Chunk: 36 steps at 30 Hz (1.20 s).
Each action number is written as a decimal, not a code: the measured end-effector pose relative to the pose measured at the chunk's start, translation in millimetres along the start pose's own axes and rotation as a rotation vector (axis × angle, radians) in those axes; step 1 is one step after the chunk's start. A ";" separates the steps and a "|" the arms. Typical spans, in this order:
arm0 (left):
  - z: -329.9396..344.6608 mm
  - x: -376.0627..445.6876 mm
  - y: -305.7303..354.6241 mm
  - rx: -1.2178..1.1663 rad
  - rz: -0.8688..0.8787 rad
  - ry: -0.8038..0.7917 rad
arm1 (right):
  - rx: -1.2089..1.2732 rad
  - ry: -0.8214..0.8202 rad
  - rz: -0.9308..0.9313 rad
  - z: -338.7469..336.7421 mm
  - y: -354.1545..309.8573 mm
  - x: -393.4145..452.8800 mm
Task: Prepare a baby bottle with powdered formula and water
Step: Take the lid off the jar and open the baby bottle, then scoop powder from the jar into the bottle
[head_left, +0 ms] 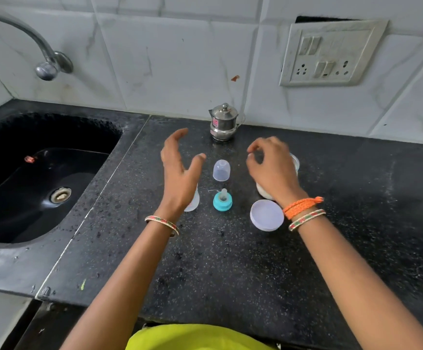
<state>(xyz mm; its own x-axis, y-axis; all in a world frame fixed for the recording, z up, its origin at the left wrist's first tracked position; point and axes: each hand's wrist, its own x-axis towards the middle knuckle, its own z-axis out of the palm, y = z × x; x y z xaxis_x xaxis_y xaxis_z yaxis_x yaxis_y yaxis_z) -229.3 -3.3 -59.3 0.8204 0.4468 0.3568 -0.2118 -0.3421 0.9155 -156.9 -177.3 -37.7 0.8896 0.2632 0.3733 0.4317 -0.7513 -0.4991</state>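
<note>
On the black counter a clear bottle cap (221, 170) stands upright, with a teal nipple ring (222, 200) just in front of it. The clear baby bottle (192, 202) stands at the left, mostly hidden behind my left hand (180, 170), which hovers open above it. My right hand (272, 168) hovers with curled fingers over an open white powder container (263, 192), holding nothing visible. The container's round white lid (266, 215) lies flat in front. A small steel lidded pot (223, 122) stands by the back wall.
A black sink (41, 178) with a drain lies at the left, a steel tap (46, 64) above it. A switch and socket panel (331, 54) is on the tiled wall at the right. The counter (230, 261) is speckled black stone with water drops.
</note>
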 end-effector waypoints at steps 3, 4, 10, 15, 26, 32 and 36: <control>30.1 3.4 15.6 0.001 0.112 -0.034 | -0.088 0.006 0.111 -30.6 25.4 16.8; 41.3 5.3 15.2 -0.010 0.122 -0.066 | -0.125 -0.026 0.148 -36.9 33.4 20.4; 98.1 16.9 0.8 -0.036 -0.017 -0.295 | -0.348 -0.363 0.342 -45.0 56.5 35.2; 110.0 18.3 -14.8 0.021 -0.086 -0.417 | -0.460 -0.473 0.352 -39.8 56.2 43.5; 100.2 11.5 -28.6 0.022 -0.172 -0.466 | -0.395 -0.107 0.181 -43.0 56.3 19.7; 99.3 7.6 -27.0 0.011 -0.158 -0.440 | -0.413 -0.088 0.116 -31.3 60.3 11.7; 94.7 9.0 -24.2 0.001 -0.172 -0.424 | -0.358 -0.158 0.123 -26.1 59.0 14.2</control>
<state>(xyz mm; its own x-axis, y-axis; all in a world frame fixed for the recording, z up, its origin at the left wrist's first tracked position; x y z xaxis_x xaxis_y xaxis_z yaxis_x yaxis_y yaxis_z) -166.5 -69.3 -95.9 0.9886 0.1195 0.0915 -0.0529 -0.2937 0.9544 -122.7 -233.6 -41.4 0.9553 0.2273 0.1889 0.2665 -0.9389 -0.2180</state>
